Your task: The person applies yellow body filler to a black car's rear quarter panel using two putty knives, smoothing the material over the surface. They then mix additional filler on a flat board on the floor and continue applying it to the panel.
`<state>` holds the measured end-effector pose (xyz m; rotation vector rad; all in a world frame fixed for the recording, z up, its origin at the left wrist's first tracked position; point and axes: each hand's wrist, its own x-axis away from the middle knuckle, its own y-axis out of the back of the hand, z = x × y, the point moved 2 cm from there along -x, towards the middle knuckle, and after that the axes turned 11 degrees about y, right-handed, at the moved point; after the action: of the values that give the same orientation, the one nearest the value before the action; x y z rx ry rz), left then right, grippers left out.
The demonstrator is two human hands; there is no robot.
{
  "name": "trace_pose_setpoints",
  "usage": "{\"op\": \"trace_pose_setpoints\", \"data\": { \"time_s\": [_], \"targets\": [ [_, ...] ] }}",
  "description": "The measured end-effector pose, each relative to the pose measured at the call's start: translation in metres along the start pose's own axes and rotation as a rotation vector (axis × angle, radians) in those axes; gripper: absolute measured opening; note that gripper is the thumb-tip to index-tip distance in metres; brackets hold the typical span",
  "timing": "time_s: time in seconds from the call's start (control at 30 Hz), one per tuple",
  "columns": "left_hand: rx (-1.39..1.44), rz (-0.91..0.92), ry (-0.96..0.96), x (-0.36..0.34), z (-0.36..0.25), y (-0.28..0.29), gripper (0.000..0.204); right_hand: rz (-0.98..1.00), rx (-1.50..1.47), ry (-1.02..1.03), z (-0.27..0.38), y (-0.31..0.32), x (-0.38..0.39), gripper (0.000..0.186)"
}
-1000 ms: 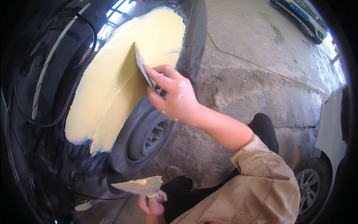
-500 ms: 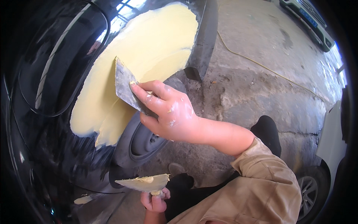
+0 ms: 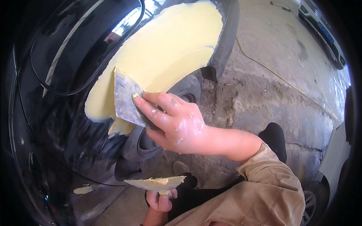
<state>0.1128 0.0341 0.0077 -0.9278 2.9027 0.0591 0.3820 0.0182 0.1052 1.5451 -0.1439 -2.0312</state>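
Note:
A broad patch of pale yellow filler (image 3: 169,37) covers part of a black car's body panel (image 3: 56,113), above a dark wheel (image 3: 184,88). My right hand (image 3: 175,122), flecked with filler, grips a thin grey spreader (image 3: 126,98) lying against the lower left part of the patch, its blade edge streaked with yellow. Low in the view, my left hand (image 3: 160,199) is closed on the handle of a second spreader (image 3: 147,184) with a lump of filler on it, held below the wheel and apart from the panel.
The rough, cracked concrete floor (image 3: 271,94) carries a thin yellow hose (image 3: 283,79). Another vehicle's front bumper (image 3: 328,47) is at upper right, and a pale car panel with a wheel (image 3: 335,154) at lower right. My bent leg (image 3: 275,135) is beside my right arm.
My right hand and its spreader have come down over the patch to its lower left, the blade turned flatter. The view has shifted, putting the car farther right. My left hand still holds its spreader low.

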Motion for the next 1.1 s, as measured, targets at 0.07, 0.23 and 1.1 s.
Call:
{"op": "trace_pose_setpoints", "data": {
  "time_s": [0.07,0.23,1.1],
  "targets": [
    [0.007,0.005,-0.026,-0.001,0.000,-0.001,0.044,0.000,-0.001,0.030,0.003,-0.002,-0.001,0.073],
    [-0.085,-0.006,-0.046,-0.003,-0.004,-0.003,0.039,0.005,-0.058,0.101,0.011,-0.008,-0.002,0.072],
    [-0.009,0.037,0.128,-0.011,0.004,0.005,0.039,0.283,-0.728,0.257,-0.022,0.062,0.085,0.044]
  ]
}}
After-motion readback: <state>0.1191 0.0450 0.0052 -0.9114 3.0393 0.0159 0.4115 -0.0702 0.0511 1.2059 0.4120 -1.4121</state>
